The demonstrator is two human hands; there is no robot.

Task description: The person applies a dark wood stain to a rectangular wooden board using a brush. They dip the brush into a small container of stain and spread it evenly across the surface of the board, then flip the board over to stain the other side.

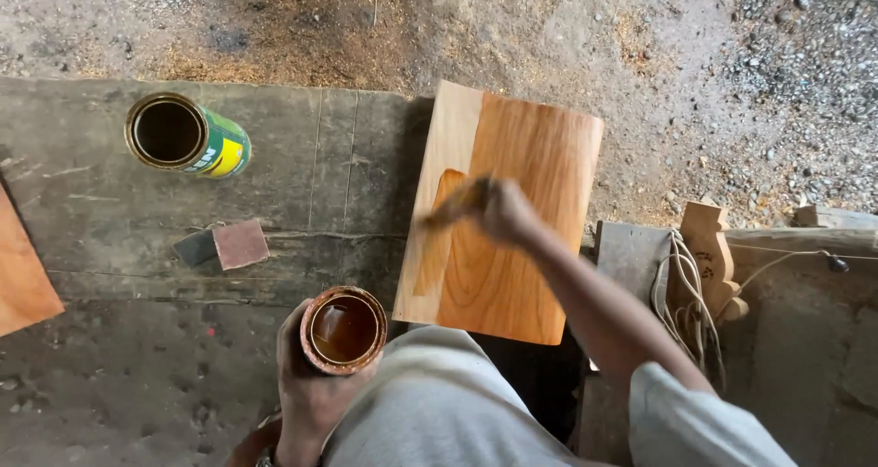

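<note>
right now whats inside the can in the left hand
The open can gripped by the left hand holds a glossy amber-brown liquid. How deep it goes cannot be seen, since the can's wall hides everything below the surface.

1. Two tins: one open green-and-yellow tin (187, 138) near the worktop's (91, 202) far left edge, one open tin of brown liquid (343, 330) at its near edge.
2. Two boards: one half-coated board (512, 211) at the worktop's right edge, one reddish board (23, 275) at its left edge.
3. Two sanding pads (224, 246) mid-worktop.
4. One coil of cord (681, 302).
5. One carved wooden piece (712, 247).
</note>
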